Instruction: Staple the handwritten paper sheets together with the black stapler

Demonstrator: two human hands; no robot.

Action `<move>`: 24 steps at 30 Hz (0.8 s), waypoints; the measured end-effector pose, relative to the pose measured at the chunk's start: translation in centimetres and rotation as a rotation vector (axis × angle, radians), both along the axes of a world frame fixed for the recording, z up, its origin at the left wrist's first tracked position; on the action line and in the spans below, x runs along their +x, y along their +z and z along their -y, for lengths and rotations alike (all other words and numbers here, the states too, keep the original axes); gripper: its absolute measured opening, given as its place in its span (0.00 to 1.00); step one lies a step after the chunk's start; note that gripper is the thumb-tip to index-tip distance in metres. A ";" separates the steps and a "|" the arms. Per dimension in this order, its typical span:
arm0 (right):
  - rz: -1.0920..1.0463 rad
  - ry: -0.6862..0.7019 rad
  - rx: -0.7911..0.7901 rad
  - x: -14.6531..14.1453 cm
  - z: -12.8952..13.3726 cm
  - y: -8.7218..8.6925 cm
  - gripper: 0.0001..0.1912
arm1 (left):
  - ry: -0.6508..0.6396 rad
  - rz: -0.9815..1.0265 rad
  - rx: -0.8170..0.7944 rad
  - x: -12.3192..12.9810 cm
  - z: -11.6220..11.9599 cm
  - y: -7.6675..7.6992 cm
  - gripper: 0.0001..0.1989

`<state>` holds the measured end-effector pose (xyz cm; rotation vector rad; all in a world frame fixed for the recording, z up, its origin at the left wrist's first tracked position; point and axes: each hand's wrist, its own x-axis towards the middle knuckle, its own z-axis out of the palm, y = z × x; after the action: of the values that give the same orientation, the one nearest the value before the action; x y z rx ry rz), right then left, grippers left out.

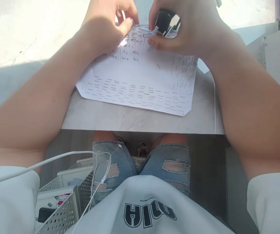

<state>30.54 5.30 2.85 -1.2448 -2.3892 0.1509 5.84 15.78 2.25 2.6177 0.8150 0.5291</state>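
Two bare hands work at the far edge of a white paper sheet with clipped near corners (135,76), which lies on a pale grey, marble-patterned table (130,120). The right hand (191,26) is partly closed, its thumb below and fingers above, around a small black and silver stapler (164,22). The stapler sits over the paper's far edge; whether the paper is caught between its two arms is hard to tell. The left hand (108,26) is loosely curled at the far left edge, thumb and fingers close together; whether they pinch the paper cannot be told.

Many short dark dashes run in rows along the paper's near side and up its right side, while small handwriting fills the part nearest the hands. Bright sunlight covers the table's far left.

Below the table edge are ripped blue denim shorts (174,152) and a white shirt with dark block lettering (115,204). A thin white cable (81,152) crosses from the left over one thigh, above a white perforated plastic basket (66,208) that holds a black item (46,214).
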 end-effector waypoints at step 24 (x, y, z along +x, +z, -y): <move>0.194 -0.012 0.077 -2.2 0.8 -0.5 0.29 | -0.035 0.076 0.031 -0.9 -2.1 -1.2 0.10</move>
<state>28.35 4.51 2.39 -1.2896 -2.5237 -0.0681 4.96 17.87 1.04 2.6176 0.7412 0.6316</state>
